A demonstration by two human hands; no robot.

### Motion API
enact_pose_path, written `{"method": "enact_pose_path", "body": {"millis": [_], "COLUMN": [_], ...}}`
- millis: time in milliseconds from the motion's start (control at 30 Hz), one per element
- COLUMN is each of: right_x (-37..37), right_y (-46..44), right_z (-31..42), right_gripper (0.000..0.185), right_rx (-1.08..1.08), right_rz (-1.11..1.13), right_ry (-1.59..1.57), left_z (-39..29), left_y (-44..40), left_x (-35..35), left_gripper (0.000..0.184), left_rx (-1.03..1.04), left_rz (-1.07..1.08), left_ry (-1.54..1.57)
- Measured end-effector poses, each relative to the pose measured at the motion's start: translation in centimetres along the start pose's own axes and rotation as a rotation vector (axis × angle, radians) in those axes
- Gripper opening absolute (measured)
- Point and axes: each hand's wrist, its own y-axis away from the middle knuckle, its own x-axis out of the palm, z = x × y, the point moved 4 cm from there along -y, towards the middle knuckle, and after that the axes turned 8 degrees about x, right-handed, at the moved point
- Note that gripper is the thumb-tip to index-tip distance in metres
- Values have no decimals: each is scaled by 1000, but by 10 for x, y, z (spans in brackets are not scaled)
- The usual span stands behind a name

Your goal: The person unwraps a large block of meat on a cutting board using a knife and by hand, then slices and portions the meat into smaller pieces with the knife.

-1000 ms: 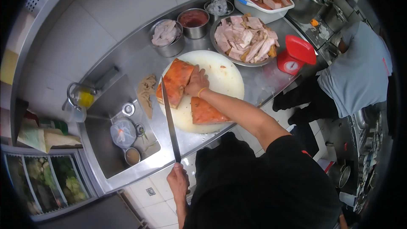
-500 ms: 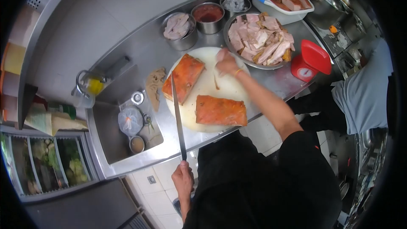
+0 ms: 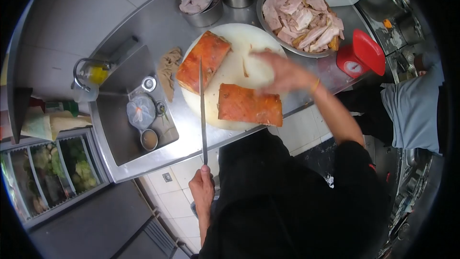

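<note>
My left hand is wrapped round the handle of a long knife, whose blade points away from me, up over the left part of the round white cutting board. On that board lie two slabs of roast pork with orange-brown skin: one slab tilted at the left, the other slab nearer me. Blurred by motion, my right hand hovers over the board's right side with its fingers stretched out and nothing in them. It is just above and right of the near slab.
A steel bowl of sliced meat stands behind the board, next to a red scale. Several steel pots, one a pot of pale meat, line the back. At left is a sink with a tied plastic bag. Another person stands at right.
My right hand has moved from the board's far edge toward me and right, its fingers spreading. The knife stays in my left hand. The camera view has tilted down, shifting the counter upward.
</note>
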Motion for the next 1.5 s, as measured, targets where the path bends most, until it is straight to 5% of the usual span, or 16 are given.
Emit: {"method": "enact_pose_path", "body": {"millis": [167,600,700,800,900,1100,1300,1500], "right_x": [83,98,90,77,60,59,71,78], "right_y": [57,37,39,44,60,72,71,62], "right_z": [14,26,4,-33,-42,-25,-7,-7], "right_gripper": [109,91,65,36,25,32,65,66], "right_rx": [152,289,76,266,233,41,-64,-23], "right_rz": [-50,-433,-413,-402,-539,-506,-394,-354], "right_ry": [128,-6,-264,-827,-685,-426,-352,-259], "left_z": [-1,-12,-20,-31,-34,-59,-63,-74], "left_y": [-7,-24,-19,-8,2,14,17,22], "left_x": [-2,-12,-14,-15,-13,0,3,6], "left_gripper": [62,66,68,67,65,63,61,59], "left_rx": [-5,90,86,26,80,113,118,121], "left_rz": [31,229,265,322,367,396,388,370], "left_ry": [11,-235,-295,-326,-390,-450,-478,-531]}}
